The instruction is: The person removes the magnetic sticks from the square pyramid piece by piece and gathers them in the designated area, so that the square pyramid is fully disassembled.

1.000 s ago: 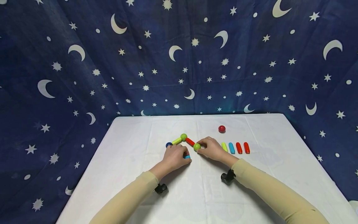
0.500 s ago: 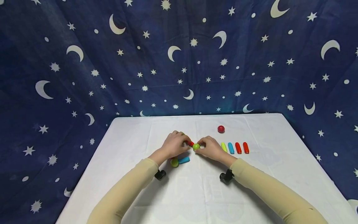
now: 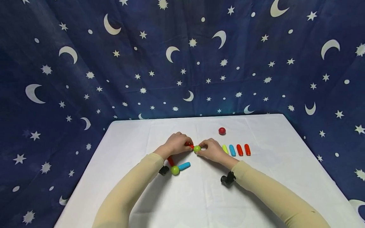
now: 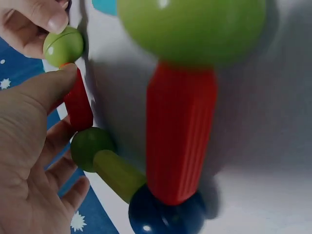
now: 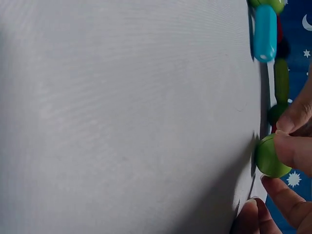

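Observation:
My left hand (image 3: 177, 143) pinches a short red rod (image 4: 80, 105) between thumb and fingers. At that rod's end, my right hand (image 3: 212, 150) pinches a green ball (image 3: 197, 148). In the left wrist view, the rod's other end meets a second green ball (image 4: 92, 148), followed by a yellow-green rod (image 4: 117, 173) and a dark blue ball (image 4: 165, 214). From the blue ball another red rod (image 4: 180, 131) runs to a third green ball (image 3: 175, 170), where a light blue rod (image 3: 184, 166) sticks out. The left hand and forearm hide part of this chain in the head view.
Right of the right hand, a yellow rod (image 3: 225, 148), a blue rod (image 3: 232, 150) and two red rods (image 3: 243, 150) lie in a row. Farther back sits a red ball (image 3: 222, 131). A white cloth (image 3: 182, 202) covers the table, with a star-patterned curtain (image 3: 182, 63) behind it.
My left hand has left the light blue rod and moved up and right to the red rod beside the right hand's ball. The right hand keeps its pinch on the green ball.

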Motion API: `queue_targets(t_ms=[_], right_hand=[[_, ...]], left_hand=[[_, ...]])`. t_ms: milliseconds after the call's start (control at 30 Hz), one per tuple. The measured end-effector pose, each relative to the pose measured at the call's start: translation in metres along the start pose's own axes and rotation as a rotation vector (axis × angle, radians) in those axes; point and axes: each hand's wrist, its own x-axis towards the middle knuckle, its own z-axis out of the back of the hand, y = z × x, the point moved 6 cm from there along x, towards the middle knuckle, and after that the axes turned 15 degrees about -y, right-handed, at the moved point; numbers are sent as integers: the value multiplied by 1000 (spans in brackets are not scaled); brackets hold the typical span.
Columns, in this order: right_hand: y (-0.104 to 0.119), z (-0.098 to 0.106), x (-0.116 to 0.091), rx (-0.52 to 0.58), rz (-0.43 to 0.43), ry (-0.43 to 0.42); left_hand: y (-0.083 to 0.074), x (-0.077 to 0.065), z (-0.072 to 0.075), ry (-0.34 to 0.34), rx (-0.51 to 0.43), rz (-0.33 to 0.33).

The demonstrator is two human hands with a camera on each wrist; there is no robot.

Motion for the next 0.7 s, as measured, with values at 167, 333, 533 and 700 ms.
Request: queue_targets(t_ms=[167,333,533,700], right_hand=[[1,2,2,17,-13,13],[2,1,1,28,-17,20],[2,0,1,33,-9,14],[0,-2,2,35,-22,14]], left_hand=[[1,-3,2,-27,-27,25],[-1,-4,3,-28,-77,32],[-1,-6,0,-10,-133,53],[-1,-7,-1,-14,-142,53]])
